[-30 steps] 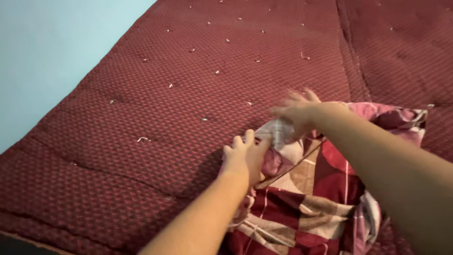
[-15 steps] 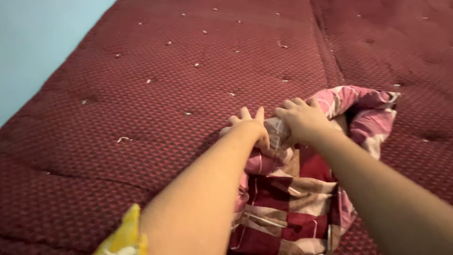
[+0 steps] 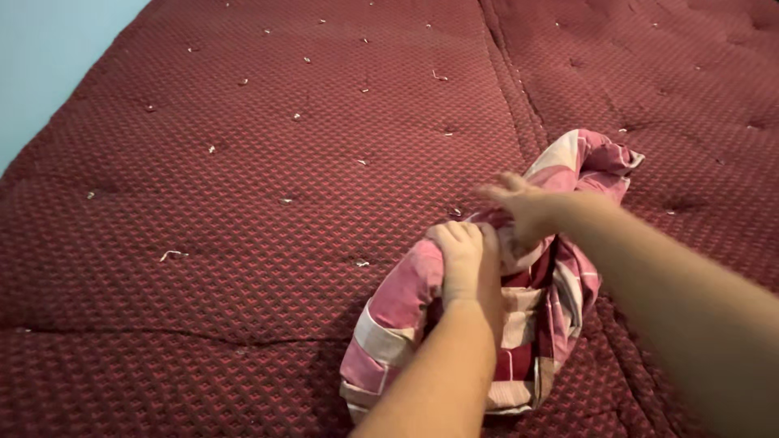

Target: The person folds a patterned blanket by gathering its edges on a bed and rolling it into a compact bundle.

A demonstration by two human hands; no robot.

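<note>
The cloth [image 3: 560, 162] has bunched narrower, both hands, left [image 3: 464, 255] and right [image 3: 526, 209], clenching its blurred folds.

1. Open quilted mattress [image 3: 268, 186] left of and beyond both hands; only small white flecks [image 3: 172, 255] scattered there.
2. Bunched patterned cloth [image 3: 398, 300] blocking the near-centre.
3. Pale wall [image 3: 49, 49] bounding the far left.

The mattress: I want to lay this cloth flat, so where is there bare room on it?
Widest free patch: the quilted mattress left of the patterned cloth, up to the blue wall; only small white tufts dot it. More lies beyond the seam. Crowded where left hand and right hand grip the bundle.
</note>
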